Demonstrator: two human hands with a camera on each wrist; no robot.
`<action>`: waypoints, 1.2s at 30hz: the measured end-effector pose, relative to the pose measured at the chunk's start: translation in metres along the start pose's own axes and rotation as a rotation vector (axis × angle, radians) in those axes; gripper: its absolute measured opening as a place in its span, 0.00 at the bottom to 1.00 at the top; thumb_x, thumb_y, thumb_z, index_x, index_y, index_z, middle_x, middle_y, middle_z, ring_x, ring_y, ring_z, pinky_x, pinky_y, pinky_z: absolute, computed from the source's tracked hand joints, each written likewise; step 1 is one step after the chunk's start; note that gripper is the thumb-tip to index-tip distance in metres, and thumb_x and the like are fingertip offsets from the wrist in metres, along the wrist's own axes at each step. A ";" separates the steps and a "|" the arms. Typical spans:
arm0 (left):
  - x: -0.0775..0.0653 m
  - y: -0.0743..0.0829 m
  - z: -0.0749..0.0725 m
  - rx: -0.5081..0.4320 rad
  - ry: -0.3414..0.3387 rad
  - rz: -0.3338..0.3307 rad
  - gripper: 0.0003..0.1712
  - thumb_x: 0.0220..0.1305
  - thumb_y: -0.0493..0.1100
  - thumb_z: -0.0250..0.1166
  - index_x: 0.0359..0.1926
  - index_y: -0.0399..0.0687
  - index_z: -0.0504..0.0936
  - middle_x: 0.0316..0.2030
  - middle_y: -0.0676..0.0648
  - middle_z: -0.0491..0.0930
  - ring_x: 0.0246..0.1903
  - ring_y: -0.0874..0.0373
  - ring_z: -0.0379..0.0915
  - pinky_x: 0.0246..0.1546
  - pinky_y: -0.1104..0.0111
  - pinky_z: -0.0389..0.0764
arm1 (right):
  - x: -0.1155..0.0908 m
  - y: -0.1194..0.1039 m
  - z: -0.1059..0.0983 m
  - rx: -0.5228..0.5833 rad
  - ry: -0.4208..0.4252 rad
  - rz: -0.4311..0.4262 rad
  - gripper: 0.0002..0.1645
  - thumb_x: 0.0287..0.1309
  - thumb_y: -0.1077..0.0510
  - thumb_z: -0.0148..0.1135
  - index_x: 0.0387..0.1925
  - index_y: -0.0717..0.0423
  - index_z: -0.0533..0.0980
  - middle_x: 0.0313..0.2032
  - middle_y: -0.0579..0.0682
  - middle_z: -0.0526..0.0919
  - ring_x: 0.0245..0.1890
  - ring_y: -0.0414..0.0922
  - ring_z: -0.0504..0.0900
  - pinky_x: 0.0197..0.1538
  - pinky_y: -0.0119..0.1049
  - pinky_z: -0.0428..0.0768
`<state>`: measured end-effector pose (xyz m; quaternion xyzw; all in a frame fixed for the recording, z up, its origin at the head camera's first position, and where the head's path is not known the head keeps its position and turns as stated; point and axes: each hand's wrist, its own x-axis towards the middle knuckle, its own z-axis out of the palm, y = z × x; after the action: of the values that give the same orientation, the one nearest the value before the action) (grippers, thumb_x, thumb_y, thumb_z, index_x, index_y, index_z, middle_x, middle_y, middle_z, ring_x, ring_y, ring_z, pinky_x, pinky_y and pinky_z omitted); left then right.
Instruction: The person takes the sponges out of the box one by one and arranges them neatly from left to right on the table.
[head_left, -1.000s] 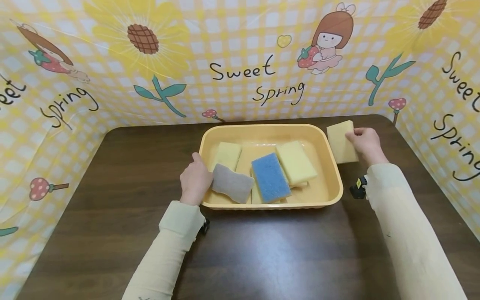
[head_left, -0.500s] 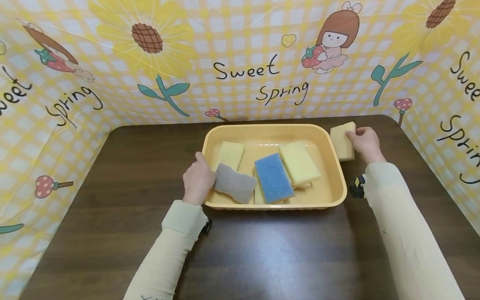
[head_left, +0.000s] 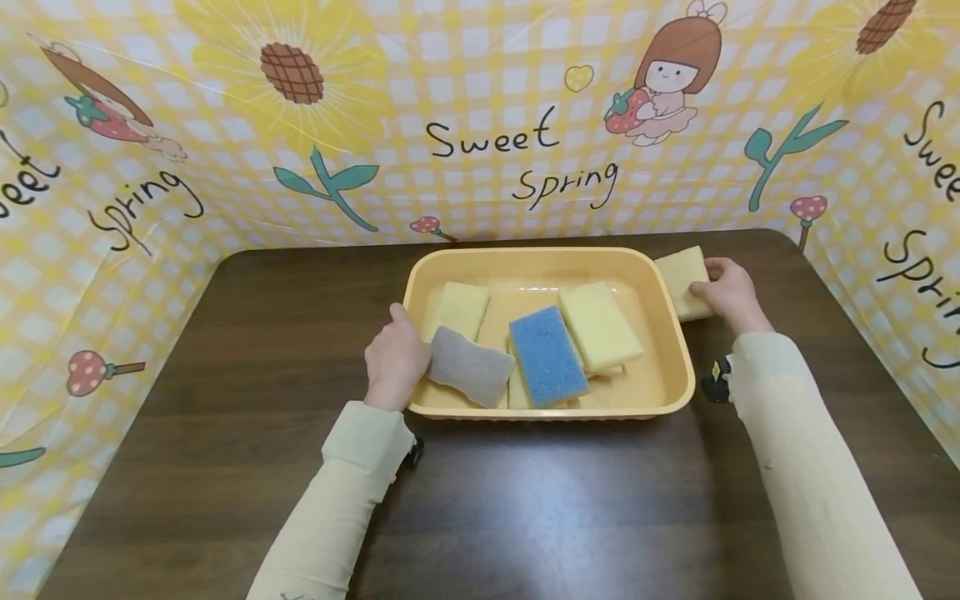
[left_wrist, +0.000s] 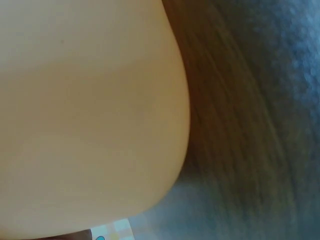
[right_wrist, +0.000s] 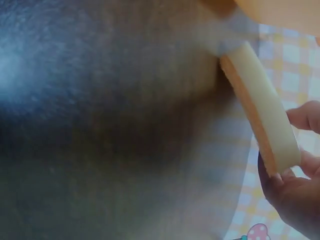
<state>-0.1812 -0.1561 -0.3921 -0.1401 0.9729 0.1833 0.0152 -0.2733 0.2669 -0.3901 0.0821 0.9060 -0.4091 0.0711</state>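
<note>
My left hand [head_left: 397,360] grips the left rim of a yellow plastic basin [head_left: 678,358]; its fingertips are hidden. In the left wrist view, blurred skin of the left hand [left_wrist: 90,125] fills most of the picture. Just beyond the basin's right rim, my right hand [head_left: 731,293] pinches a pale yellow sponge [head_left: 684,279] by its right edge. The right wrist view shows this sponge [right_wrist: 267,110] edge-on, with an orange layer along one side. Inside the basin lie a grey wavy sponge [head_left: 471,365], a blue sponge [head_left: 549,357] and several pale yellow ones, some overlapping.
The basin stands on a dark brown wooden table [head_left: 247,400]. A yellow checked cloth [head_left: 480,100] with printed flowers and lettering rises behind the table and along both sides.
In my right hand the sponge has tilted and turned slightly beside the basin. The left hand keeps its place on the rim. The whole head view has shifted a little.
</note>
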 end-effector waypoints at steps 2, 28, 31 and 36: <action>0.000 0.000 0.000 -0.002 0.002 0.000 0.23 0.60 0.42 0.58 0.51 0.36 0.60 0.34 0.32 0.80 0.32 0.40 0.80 0.34 0.48 0.78 | 0.001 0.002 0.003 0.000 0.031 -0.017 0.38 0.57 0.62 0.47 0.67 0.75 0.52 0.60 0.75 0.66 0.55 0.60 0.70 0.45 0.30 0.68; -0.002 0.000 0.000 -0.011 0.013 0.006 0.23 0.57 0.39 0.57 0.51 0.35 0.61 0.33 0.33 0.80 0.30 0.40 0.79 0.33 0.49 0.78 | 0.007 0.011 0.020 -0.106 0.112 0.017 0.31 0.66 0.62 0.38 0.67 0.75 0.55 0.64 0.75 0.62 0.64 0.66 0.63 0.67 0.56 0.60; -0.001 0.000 0.000 -0.013 0.011 0.008 0.23 0.58 0.39 0.57 0.51 0.35 0.61 0.33 0.33 0.80 0.30 0.40 0.79 0.32 0.49 0.78 | 0.006 0.011 0.020 -0.088 0.154 0.027 0.30 0.67 0.60 0.37 0.67 0.74 0.56 0.63 0.74 0.65 0.64 0.65 0.64 0.67 0.55 0.61; -0.001 -0.001 -0.001 -0.014 0.007 0.005 0.23 0.58 0.39 0.56 0.51 0.35 0.61 0.33 0.32 0.80 0.30 0.40 0.79 0.33 0.48 0.78 | 0.003 0.005 0.017 0.006 0.285 0.055 0.28 0.68 0.59 0.38 0.65 0.70 0.62 0.61 0.69 0.70 0.63 0.61 0.68 0.66 0.50 0.65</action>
<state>-0.1798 -0.1566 -0.3913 -0.1384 0.9720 0.1898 0.0103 -0.2746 0.2577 -0.4050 0.1644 0.9031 -0.3940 -0.0474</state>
